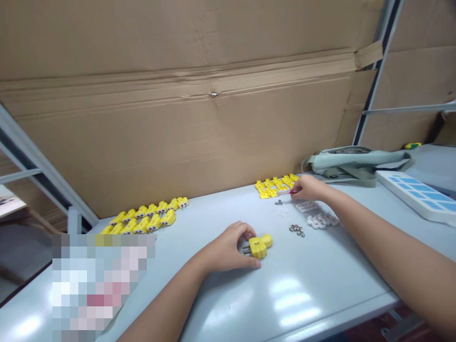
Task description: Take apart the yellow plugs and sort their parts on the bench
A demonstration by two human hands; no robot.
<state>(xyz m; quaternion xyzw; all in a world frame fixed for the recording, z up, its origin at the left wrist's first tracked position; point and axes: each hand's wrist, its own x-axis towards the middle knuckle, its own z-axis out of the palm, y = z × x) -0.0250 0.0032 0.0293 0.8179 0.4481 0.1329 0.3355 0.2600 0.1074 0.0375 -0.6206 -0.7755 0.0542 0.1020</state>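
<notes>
A yellow plug (pixel 259 246) with metal pins pointing left lies on the table. Around its left side curves my left hand (pixel 235 249), thumb and fingers apart. Farther back on the right, my right hand (pixel 307 188) is closed on a thin screwdriver (pixel 285 192) with a red handle, its shaft pointing left. Just beyond the screwdriver sit rows of yellow plug shells (pixel 270 184). Small screws (pixel 279 203) lie in front of them. White plastic parts (pixel 322 220) and small metal pieces (pixel 297 231) are spread below my right hand.
Two rows of yellow plugs (pixel 142 219) stand at the left of the grey table (pixel 221 311). A greenish bag (pixel 342 162) and a white-and-blue panel (pixel 420 192) lie at the right. Cardboard (pixel 171 142) walls the back. A blurred patch covers the front left.
</notes>
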